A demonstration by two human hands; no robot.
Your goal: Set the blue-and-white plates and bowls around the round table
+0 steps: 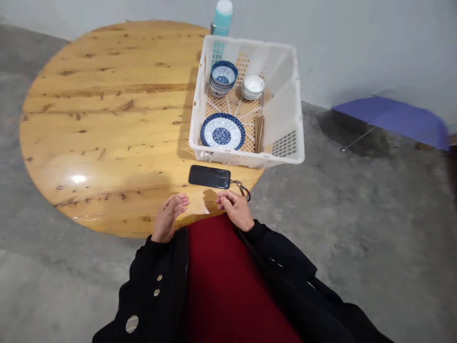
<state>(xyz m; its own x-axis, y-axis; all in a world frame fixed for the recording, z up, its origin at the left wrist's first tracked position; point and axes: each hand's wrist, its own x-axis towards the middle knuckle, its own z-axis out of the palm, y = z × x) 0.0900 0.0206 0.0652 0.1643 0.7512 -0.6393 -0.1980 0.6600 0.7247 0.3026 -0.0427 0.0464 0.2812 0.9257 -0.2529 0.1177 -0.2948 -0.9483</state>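
My left hand [168, 217] rests at the near edge of the round wooden table [103, 119], fingers stretched out and holding nothing. My right hand [234, 208] lies beside it with its fingers curled loosely inward, close to a key ring [244, 189] attached to a black phone [209, 176] that lies flat just beyond both hands. Whether the right hand grips anything I cannot make out. Behind the phone stands a white plastic basket [285, 143] holding a blue-patterned plate [222, 132], stacked blue bowls [223, 77], small white bowls [253, 87] and brown chopsticks [259, 133].
A teal bottle [222, 18] stands behind the basket at the table's far edge. The basket overhangs the table's right side. A purple-blue flat object [396, 119] lies on the concrete floor at right, by the grey wall.
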